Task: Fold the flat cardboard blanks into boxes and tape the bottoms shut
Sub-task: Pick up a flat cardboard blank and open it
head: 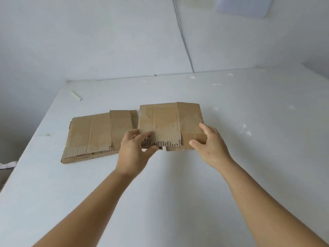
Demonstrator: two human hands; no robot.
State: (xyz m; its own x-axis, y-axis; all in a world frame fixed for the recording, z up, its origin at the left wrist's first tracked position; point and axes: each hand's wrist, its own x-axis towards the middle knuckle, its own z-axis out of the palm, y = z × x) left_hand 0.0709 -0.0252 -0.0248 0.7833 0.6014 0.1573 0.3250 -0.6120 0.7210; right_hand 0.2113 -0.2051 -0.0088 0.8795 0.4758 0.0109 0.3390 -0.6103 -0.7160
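A flat brown cardboard blank (169,122) is held just above the white table (178,184), its torn corrugated edge facing me. My left hand (135,150) pinches its near left corner, thumb underneath and fingers on top. My right hand (210,145) grips its near right flap, fingers over the top and thumb at the lower edge. To the left lies a stack of flat blanks (96,136) on the table, partly under the held blank's left edge.
A short pale stick (76,95) lies at the table's far left. Small white scraps (245,130) dot the right and far side. White walls close the back. A crumpled white piece (8,164) sits off the table's left edge.
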